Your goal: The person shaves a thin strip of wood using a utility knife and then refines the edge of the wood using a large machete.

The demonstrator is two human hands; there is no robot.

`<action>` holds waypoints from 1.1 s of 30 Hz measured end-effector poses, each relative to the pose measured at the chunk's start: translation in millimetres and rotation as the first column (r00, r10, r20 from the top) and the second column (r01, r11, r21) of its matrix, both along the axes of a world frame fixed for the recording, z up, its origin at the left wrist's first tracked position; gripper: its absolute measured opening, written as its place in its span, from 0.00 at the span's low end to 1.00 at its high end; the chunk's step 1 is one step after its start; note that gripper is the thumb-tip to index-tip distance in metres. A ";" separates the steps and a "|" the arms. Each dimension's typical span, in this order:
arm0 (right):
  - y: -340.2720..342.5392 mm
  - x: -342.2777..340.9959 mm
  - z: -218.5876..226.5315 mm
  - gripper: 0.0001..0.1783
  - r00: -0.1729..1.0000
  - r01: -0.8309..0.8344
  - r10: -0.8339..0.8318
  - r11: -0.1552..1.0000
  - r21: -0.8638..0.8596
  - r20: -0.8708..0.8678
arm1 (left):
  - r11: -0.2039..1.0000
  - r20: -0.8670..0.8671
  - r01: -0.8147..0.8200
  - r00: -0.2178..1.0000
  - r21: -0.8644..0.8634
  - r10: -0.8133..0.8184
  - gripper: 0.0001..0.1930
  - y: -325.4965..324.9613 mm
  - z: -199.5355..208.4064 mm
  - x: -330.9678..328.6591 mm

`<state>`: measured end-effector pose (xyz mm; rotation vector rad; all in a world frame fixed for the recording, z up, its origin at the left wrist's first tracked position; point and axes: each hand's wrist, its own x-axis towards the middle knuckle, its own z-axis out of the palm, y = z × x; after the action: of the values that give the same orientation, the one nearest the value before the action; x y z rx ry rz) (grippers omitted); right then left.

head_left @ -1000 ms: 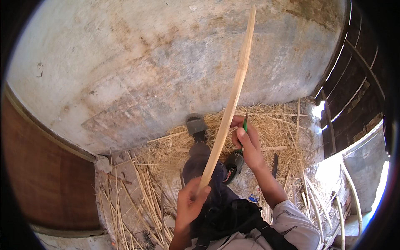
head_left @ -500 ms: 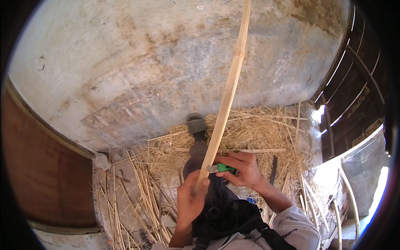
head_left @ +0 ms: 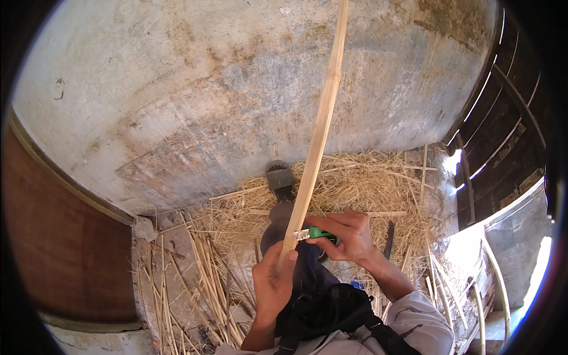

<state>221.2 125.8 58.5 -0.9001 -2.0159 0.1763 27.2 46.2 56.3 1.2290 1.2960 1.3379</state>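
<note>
A long, pale bamboo strip (head_left: 320,127) rises from my lap and runs up past the top of the view. Its lower end is gripped by my left hand (head_left: 273,279), the thumb lying along the strip. My right hand (head_left: 350,239) is closed around a green-handled utility knife (head_left: 320,232). The knife's short metal blade meets the strip's right edge just above my left thumb. Part of the handle is hidden under the fingers of my right hand.
Thin shavings (head_left: 367,183) are heaped on the floor before me. Split bamboo sticks (head_left: 210,269) lie to the left. A dark flat blade (head_left: 389,239) rests in the shavings at right. Ahead stands a stained wall (head_left: 236,106); a brown panel (head_left: 68,236) is at left.
The strip's upper part has swung slightly to the left. My right hand and the knife have shifted up a little along the strip, while my left hand keeps its grip.
</note>
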 end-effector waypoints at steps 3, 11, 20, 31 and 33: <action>0.4 0.9 -1.1 0.25 1.000 0.005 -0.005 1.000 -0.005 0.007 | 0.999 -0.028 0.016 0.999 -0.038 -0.017 0.14 -1.3 0.7 -2.7; 14.0 9.8 0.0 0.23 0.992 0.072 -0.080 0.994 -0.084 -0.095 | 0.993 -0.069 0.021 0.997 -0.119 -0.029 0.15 -14.3 -5.1 -4.0; 58.0 23.2 -6.4 0.18 0.975 0.135 -0.159 0.978 -0.157 -0.154 | 0.994 -0.031 -0.008 1.000 -0.109 0.005 0.14 -25.7 -23.0 -4.7; 139.6 116.7 -16.3 0.21 0.730 0.276 -0.501 0.839 -0.470 -0.466 | 0.971 -0.140 0.102 0.981 -0.215 -0.133 0.14 -72.9 -58.8 -18.2; 126.2 114.0 -30.8 0.24 0.741 0.092 -0.442 0.813 -0.575 -0.506 | 0.964 -0.074 0.119 0.987 -0.237 -0.139 0.13 -71.9 -61.1 -24.2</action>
<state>335.3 252.0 27.6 -1.2681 -1.1882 0.7788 3.1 -25.7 -4.8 1.1987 1.3680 1.0173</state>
